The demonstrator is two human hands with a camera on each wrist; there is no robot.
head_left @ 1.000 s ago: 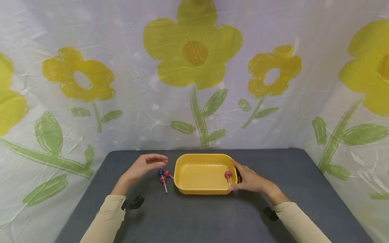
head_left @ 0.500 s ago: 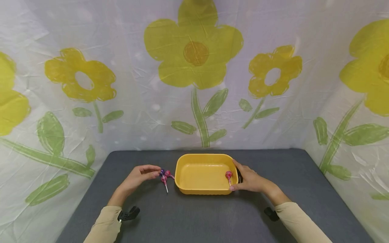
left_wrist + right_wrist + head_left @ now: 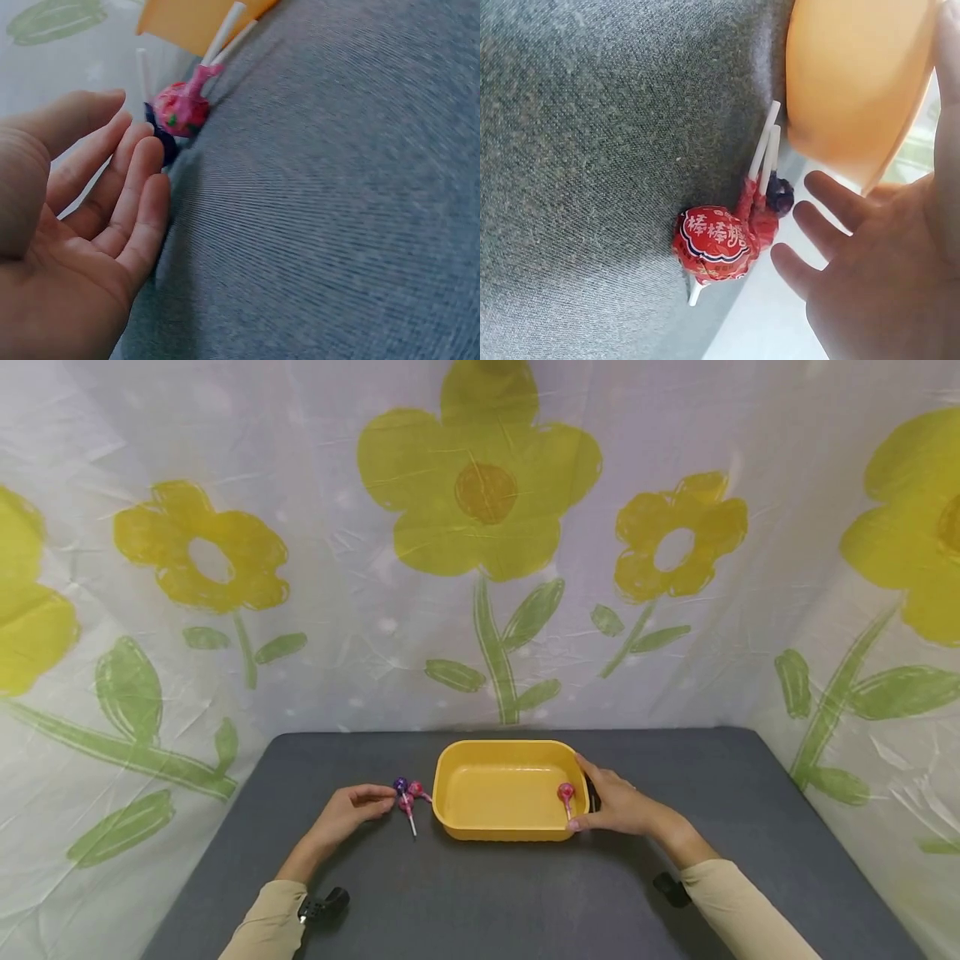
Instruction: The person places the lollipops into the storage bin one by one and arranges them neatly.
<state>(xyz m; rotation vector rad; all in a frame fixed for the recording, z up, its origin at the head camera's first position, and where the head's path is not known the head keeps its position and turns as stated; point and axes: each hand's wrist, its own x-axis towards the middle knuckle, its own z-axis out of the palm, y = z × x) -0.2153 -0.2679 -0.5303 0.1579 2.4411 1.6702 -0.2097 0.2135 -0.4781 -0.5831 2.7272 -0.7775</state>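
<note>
My left hand [image 3: 352, 810] is beside a small cluster of lollipops on the table. Its thumb stands apart from its loosely bent fingers, whose tips are close to a purple lollipop [image 3: 401, 785]; contact is unclear. Two pink lollipops [image 3: 406, 803] lie against the purple one. My right hand [image 3: 622, 804] grips the right end of a yellow box [image 3: 502, 835], thumb at the near corner and fingers toward the far one. A pink lollipop [image 3: 566, 791] is inside, its stick toward that thumb. In the right wrist view a red-wrapped lollipop [image 3: 712, 244] lies near the spread fingers.
More lollipops [image 3: 761, 225] sit behind the red-wrapped one, sticks pointing toward the box. Beneath everything is a dark grey tabletop [image 3: 480, 902]. A curtain [image 3: 337, 568] printed with yellow flowers hangs behind the table's back edge.
My left hand has drawn back left and lowered slightly, to the left side of the lollipop cluster. The right hand and yellow box have stayed in place.
</note>
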